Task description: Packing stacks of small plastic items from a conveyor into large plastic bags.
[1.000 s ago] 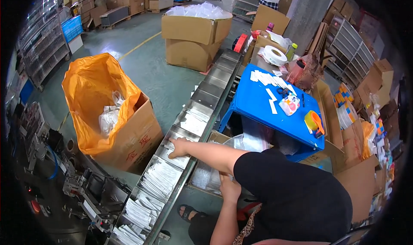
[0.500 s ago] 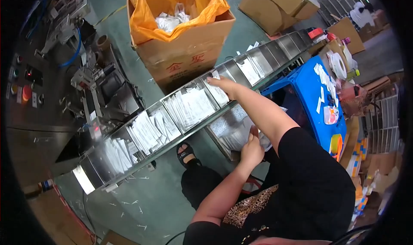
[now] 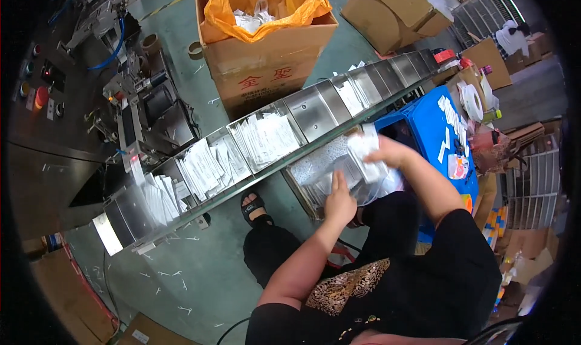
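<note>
Over a low open carton [image 3: 301, 201] below the conveyor, my right hand [image 3: 390, 152] grips a stack of white packets [image 3: 366, 157]. My left hand [image 3: 340, 204] is at the same carton, fingers stretched out against the clear-wrapped flat packets [image 3: 327, 186] in it. What its fingertips touch is partly hidden. Beyond both hands the metal conveyor [image 3: 275, 174] slants from lower left to upper right, divided into compartments. Several compartments hold white packets [image 3: 266, 136]; the compartment [image 3: 315, 112] nearest my right hand shows bare metal.
A tall carton [image 3: 272, 54] lined with an orange bag [image 3: 227, 21] stands behind the conveyor. Machinery [image 3: 142, 112] fills the left side. At right is a blue stool [image 3: 426, 118] with white strips and scissors on it. White scraps [image 3: 184, 284] lie on the floor.
My right hand has come back from the conveyor compartment to the low carton with the packet stack, leaving bare metal there. My left hand has shifted slightly left, with its fingers now stretched out.
</note>
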Tool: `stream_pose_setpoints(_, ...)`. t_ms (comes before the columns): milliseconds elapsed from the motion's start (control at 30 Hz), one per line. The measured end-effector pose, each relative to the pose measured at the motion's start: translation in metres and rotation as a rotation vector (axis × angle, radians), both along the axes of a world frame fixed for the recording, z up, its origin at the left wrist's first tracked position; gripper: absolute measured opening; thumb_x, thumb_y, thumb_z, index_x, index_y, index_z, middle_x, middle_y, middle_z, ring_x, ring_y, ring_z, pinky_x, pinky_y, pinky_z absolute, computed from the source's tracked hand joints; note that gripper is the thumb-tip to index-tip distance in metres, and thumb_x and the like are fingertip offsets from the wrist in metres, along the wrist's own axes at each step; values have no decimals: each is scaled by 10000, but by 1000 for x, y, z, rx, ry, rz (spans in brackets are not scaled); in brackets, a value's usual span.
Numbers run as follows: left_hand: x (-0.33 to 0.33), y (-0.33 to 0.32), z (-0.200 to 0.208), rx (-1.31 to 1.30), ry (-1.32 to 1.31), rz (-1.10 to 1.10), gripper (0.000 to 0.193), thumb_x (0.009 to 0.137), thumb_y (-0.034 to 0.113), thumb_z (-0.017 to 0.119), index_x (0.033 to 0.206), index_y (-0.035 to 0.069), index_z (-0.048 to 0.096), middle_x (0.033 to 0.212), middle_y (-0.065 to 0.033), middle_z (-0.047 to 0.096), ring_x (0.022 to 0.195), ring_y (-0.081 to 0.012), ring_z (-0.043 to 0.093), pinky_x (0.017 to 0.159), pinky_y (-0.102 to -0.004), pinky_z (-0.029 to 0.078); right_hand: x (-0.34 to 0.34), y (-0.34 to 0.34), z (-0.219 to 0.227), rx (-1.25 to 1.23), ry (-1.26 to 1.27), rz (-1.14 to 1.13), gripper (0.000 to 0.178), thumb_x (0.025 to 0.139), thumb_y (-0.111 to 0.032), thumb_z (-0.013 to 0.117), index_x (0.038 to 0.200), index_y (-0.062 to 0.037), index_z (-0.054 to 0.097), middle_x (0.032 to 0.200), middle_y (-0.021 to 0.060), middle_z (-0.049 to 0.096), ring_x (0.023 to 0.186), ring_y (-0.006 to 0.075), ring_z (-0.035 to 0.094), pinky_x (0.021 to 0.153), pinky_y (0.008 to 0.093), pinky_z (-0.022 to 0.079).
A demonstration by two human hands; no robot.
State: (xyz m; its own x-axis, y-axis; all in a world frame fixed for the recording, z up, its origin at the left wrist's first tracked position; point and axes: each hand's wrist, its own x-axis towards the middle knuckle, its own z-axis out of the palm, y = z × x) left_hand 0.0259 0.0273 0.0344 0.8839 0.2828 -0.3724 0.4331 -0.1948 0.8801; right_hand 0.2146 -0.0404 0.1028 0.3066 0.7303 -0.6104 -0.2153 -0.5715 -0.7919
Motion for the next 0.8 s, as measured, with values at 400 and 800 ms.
stream_pose_setpoints(400, -1, -13, 3, 34, -34, -4, 768, 717, 53, 512, 1381, 19, 128, 1442, -149, 165, 874, -431, 561, 744, -453, 467, -63, -28, -208, -401, -821, 374, 724, 694, -387, 677, 1238, 3, 401, 1104, 238, 531, 1029, 364, 513, 908, 396, 393)
stream_pose_setpoints(800, -12, 3, -2, 4, -4, -90, 764, 719, 55, 504, 1387, 36, 134, 1445, -141, 168, 979, -404, 536, 799, -440, 457, -61, -27, -166, -404, -795, 596, 352, 801, -313, 530, 994, -19, 542, 957, 240, 534, 928, 403, 519, 796, 444, 444)
